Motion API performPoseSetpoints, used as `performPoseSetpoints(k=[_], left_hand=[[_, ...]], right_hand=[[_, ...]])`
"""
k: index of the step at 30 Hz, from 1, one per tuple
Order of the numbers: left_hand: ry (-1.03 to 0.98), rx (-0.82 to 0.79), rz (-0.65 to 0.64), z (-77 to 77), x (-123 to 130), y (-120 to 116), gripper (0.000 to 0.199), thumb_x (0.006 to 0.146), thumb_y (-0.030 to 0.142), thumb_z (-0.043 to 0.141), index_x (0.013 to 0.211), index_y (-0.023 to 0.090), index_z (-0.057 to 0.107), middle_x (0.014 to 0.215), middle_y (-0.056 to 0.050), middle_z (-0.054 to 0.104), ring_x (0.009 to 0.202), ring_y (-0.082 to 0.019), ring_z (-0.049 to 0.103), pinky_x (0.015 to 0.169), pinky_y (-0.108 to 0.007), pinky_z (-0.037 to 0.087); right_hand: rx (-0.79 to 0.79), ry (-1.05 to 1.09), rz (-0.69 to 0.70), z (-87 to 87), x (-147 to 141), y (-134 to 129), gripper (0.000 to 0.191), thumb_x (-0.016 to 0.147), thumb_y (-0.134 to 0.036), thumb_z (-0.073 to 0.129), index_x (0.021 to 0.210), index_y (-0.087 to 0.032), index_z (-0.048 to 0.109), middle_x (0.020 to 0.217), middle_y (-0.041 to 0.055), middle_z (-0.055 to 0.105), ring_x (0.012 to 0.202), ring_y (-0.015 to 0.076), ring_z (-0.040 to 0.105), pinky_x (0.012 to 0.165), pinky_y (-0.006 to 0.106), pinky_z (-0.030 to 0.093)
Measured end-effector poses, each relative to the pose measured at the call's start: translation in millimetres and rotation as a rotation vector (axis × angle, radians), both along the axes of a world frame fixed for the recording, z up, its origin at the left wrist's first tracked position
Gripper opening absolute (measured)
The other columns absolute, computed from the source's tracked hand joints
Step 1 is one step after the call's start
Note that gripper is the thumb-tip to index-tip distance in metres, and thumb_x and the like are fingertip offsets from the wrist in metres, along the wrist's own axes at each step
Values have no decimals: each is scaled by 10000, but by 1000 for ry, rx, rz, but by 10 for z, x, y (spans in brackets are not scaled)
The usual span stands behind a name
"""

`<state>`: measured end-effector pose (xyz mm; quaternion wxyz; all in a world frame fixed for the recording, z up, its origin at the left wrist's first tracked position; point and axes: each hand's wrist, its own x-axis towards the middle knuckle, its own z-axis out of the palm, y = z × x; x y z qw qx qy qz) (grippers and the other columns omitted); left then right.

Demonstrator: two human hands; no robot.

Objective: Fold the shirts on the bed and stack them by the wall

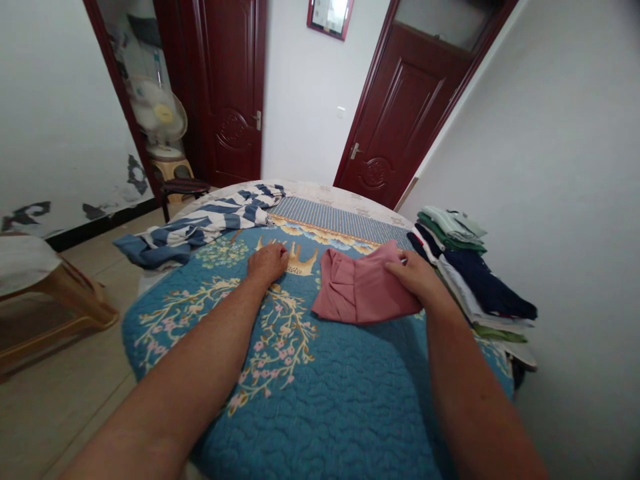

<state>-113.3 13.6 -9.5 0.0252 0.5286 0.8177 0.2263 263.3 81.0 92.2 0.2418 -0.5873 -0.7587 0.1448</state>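
Observation:
A pink garment [357, 287], folded into a compact shape, lies at the middle right of the table. My right hand [413, 270] grips its upper right edge, which is lifted a little. Left of the garment, and apart from it, my left hand [270, 262] is closed over the blue quilted cover [350, 393]; what its fingers hold, if anything, is hidden. Beyond my left hand a blue and white striped garment [215, 220] lies loosely spread along the table's far left edge.
A stack of folded clothes [470, 267] stands at the table's right side, near the wall. On the floor at left is a tan stool [75, 293]. A fan [160, 113] and a dark chair [185, 187] stand farther back, by red doors [225, 80].

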Motion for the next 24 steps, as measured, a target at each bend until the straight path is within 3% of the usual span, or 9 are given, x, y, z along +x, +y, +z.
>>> performPoseSetpoints(k=[4,7,10,13,16,20,22,24], left_hand=[[-15,-8,9,17,11,-4,356,1006,411,486,1144,285,790,1204,-95,810,1106,-299,746,932,-382,564],[-23,-6,6,28,10,-12,357,1003,404,487,1147,286,792,1214,-91,810,1108,-294,747,934,-377,564],[-24,-1,-8,31,3,-24,369,1007,397,477,1154,286,798,1217,-96,809,1110,-296,750,947,-386,564],[-32,3,-7,35,6,-34,362,1007,395,487,1150,287,801,1205,-97,812,1107,-298,754,944,-386,565],[-54,14,-35,46,40,-31,341,1011,396,507,1145,277,797,1190,-91,818,1119,-294,753,942,-373,565],[-91,30,-182,60,171,-24,340,1025,403,542,1243,264,762,1227,-80,813,1161,-259,741,996,-338,550],[-101,72,-256,61,281,-37,404,1035,402,548,1375,245,699,1306,-90,787,1213,-250,723,1053,-339,534],[-81,138,-326,52,413,-63,500,1055,406,523,1510,211,597,1451,-119,716,1330,-255,667,1144,-357,491]], right_hand=[[64,-150,45,227,-466,-110,263,876,-400,680,1023,-188,731,1003,146,777,909,295,700,790,353,450],[63,-183,87,277,-899,-224,256,911,-396,665,1036,-185,737,1032,165,777,930,307,703,822,370,458],[36,-159,150,173,-1317,-383,282,975,-389,603,1103,-174,734,1058,179,779,951,302,708,871,390,479],[64,-174,245,-48,-1590,-607,301,1021,-338,528,1163,-155,721,1074,178,789,951,279,712,866,372,490],[125,-233,378,-266,-1639,-880,277,1020,-297,526,1158,-164,727,1069,154,793,957,271,711,854,358,496],[233,-264,524,-446,-1425,-1154,231,1025,-290,536,1058,-203,747,1051,124,776,999,273,688,921,376,516],[290,-260,549,-543,-1263,-1197,271,1032,-301,543,1156,-195,760,1199,152,762,1158,308,665,1054,438,504],[305,-255,533,-681,-1103,-1194,422,1045,-353,558,1396,-167,699,1473,192,663,1407,369,561,1211,533,415]])
